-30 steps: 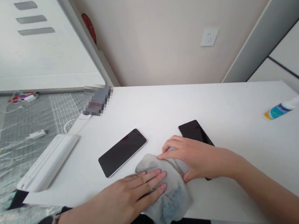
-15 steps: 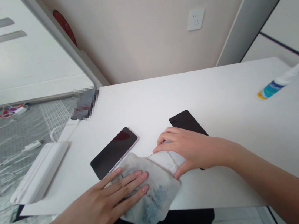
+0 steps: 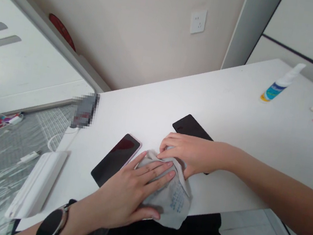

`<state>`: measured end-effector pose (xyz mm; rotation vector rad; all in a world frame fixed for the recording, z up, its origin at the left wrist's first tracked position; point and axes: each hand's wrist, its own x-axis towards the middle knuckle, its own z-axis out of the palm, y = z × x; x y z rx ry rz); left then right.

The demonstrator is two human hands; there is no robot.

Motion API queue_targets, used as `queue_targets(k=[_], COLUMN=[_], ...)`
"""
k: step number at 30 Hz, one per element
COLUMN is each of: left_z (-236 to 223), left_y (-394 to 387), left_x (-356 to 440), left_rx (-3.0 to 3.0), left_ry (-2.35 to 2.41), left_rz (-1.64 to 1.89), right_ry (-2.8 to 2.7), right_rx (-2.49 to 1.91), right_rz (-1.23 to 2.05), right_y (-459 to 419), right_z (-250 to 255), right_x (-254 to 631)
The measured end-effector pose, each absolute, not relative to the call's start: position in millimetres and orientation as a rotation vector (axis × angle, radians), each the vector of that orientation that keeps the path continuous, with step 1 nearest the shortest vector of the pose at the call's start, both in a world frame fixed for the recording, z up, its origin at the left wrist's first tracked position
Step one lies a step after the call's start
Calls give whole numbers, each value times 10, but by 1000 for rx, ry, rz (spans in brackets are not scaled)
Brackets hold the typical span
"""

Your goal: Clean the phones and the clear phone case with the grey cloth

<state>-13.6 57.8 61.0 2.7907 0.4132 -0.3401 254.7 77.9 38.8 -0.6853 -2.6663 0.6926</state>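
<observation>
On the white bench (image 3: 234, 105), the left hand (image 3: 130, 188), a watch (image 3: 53, 226) on its wrist, lies wide and flat on a grey cloth (image 3: 173, 198). The right hand (image 3: 186, 153) curls narrow, gathering the cloth's upper fold. From the cloth, a black phone (image 3: 193, 126) sits at 12 o'clock, partly under the right hand. A second phone (image 3: 115, 158) sits at 9 o'clock, the left hand over its corner. A spray bottle (image 3: 275, 86) lies well off at 2 o'clock.

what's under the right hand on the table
The right hand lies over a black smartphone: its far end shows past the fingers and a dark corner shows below the hand. The rest is covered. The fingertips meet a grey cloth.
</observation>
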Motion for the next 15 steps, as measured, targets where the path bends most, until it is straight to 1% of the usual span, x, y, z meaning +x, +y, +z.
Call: queue_targets(k=[3, 11, 15], left_z=[602, 895, 844], left_y=[553, 249, 349], left_x=[-168, -868, -762], left_rx=[2819, 2901, 2850], left_ry=[447, 504, 464], left_rz=[-342, -511, -530], right_ry=[-2655, -2644, -2654], right_rx=[-709, -758, -729], right_rz=[673, 814, 843], right_y=[770, 783, 808], right_z=[380, 426, 414], right_x=[2567, 2539, 2505])
